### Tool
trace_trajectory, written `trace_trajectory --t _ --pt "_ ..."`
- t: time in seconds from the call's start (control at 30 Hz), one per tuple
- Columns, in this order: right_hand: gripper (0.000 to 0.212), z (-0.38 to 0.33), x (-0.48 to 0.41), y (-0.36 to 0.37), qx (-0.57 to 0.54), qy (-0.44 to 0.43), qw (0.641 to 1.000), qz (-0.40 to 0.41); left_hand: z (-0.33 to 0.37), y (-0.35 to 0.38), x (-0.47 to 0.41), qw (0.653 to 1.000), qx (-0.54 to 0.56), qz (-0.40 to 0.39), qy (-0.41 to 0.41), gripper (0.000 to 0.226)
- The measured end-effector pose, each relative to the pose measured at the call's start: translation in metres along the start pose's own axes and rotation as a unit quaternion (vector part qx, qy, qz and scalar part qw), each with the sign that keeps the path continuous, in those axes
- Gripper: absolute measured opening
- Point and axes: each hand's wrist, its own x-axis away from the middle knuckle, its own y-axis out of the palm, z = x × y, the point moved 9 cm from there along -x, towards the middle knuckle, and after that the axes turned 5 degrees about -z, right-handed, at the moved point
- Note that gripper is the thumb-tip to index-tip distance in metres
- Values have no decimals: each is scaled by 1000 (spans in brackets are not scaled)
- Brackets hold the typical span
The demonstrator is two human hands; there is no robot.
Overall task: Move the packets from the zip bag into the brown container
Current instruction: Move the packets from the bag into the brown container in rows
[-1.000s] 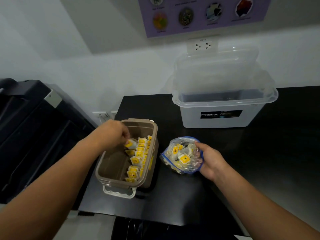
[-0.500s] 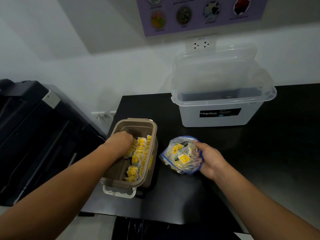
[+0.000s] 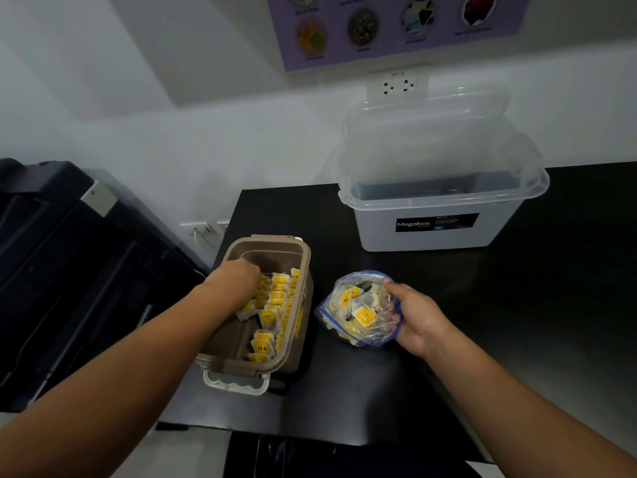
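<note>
The left hand [image 3: 238,276] is reaching down into the brown container [image 3: 265,243], its knuckles showing above the far end of a row of yellow-labelled tea packets [image 3: 277,295]; its fingertips are hiding among them, so I cannot tell whether it is pinching a packet or only touching the row. The packets are standing packed on edge along the container's right wall, running from the far end to the near end, while the left part of the container's floor is showing bare brown. The container is sitting near the left edge of the black bench [image 3: 517,322], with its pale latch [image 3: 236,385] hanging at the near end. Just to its right, apart from it, the zip bag [image 3: 358,310] is lying on the bench with its blue-edged mouth gaping open, and more of the same packets are showing through its clear plastic. The right hand [image 3: 417,319] is gripping the bag's right side, fingers curling over the rim of the mouth and the thumb lying on top. Farther back on the bench, a clear Megabox storage box [image 3: 431,232] is standing open, with its lid [image 3: 424,132] leaning upright against the white wall.
</note>
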Motion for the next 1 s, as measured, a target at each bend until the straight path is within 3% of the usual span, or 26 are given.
trace_trajectory --t 0.4,0.83,1.0 --pt "21 0 3 1 -2 6 1000 -3 4 4 -4 997 81 18 -5 17" --pt "24 1 5 3 -6 3 1000 -12 15 1 9 998 62 3 21 22" --pt "23 2 5 1 -1 1 1000 -9 7 -21 16 991 132 10 4 18"
